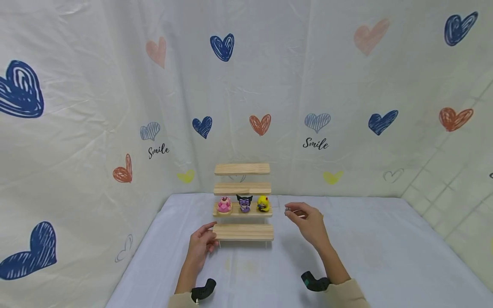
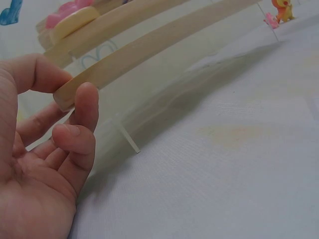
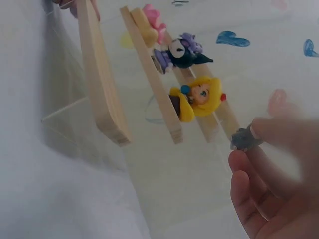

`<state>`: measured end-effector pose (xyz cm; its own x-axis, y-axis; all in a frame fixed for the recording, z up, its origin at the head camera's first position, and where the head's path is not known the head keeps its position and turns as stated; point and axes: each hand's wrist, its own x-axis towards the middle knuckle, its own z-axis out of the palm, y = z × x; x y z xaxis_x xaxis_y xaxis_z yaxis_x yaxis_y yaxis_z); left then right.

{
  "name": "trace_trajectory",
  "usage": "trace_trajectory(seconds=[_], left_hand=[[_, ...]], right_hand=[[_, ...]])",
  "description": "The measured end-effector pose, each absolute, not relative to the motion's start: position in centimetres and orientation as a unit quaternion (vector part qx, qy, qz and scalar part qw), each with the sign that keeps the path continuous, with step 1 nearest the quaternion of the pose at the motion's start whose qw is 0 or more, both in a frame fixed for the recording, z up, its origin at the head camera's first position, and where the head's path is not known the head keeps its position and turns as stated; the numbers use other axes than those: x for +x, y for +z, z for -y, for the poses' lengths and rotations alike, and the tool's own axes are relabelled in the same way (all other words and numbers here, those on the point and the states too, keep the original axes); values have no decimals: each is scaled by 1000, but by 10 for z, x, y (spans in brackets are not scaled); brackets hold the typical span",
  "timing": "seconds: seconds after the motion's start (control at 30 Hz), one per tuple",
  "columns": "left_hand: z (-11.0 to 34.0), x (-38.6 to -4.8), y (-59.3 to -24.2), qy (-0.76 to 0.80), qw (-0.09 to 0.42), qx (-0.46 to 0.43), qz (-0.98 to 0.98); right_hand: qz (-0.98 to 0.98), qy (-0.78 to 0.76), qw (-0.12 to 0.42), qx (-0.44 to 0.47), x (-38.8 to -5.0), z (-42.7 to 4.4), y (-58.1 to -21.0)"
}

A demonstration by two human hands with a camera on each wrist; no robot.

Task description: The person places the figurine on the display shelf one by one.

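Observation:
A tiered wooden shelf (image 1: 243, 232) stands on the white cloth. The left hand (image 1: 201, 244) pinches the left end of its lowest board (image 2: 119, 62) between thumb and fingers. Right of the shelf, the right hand (image 1: 308, 220) holds a small dark grey figure (image 3: 242, 139) between thumb and fingertips, apart from the boards. On the second board from the bottom stand a pink figure (image 1: 224, 205), a purple and black figure (image 1: 244, 204) and a yellow figure (image 1: 263, 204), side by side.
Two more boards, the upper (image 1: 242, 169) and the one below it (image 1: 242, 188), rise behind the figures. A curtain with printed hearts (image 1: 260, 125) hangs behind the table (image 1: 369, 239). In the left wrist view, an orange and yellow figure (image 2: 283, 11) shows at the top right.

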<state>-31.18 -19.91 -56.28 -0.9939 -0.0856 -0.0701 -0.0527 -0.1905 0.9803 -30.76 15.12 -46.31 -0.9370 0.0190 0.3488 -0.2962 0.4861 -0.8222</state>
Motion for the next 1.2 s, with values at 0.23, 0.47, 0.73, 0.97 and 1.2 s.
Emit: trace_trajectory(seconds=[0.23, 0.47, 0.73, 0.97, 1.2], left_hand=[[200, -312, -563, -768, 10, 63, 637], [200, -311, -562, -771, 8, 73, 633], [201, -310, -562, -767, 9, 64, 639], [200, -311, -563, -766, 2, 65, 639], [200, -312, -562, -766, 2, 66, 639]], right_hand=[[846, 501, 144, 113, -301, -125, -465], [834, 523, 106, 140, -296, -102, -474], [827, 530, 76, 172, -289, -77, -489], [808, 555, 72, 185, -284, -57, -506], [803, 554, 81, 201, -281, -40, -510]])
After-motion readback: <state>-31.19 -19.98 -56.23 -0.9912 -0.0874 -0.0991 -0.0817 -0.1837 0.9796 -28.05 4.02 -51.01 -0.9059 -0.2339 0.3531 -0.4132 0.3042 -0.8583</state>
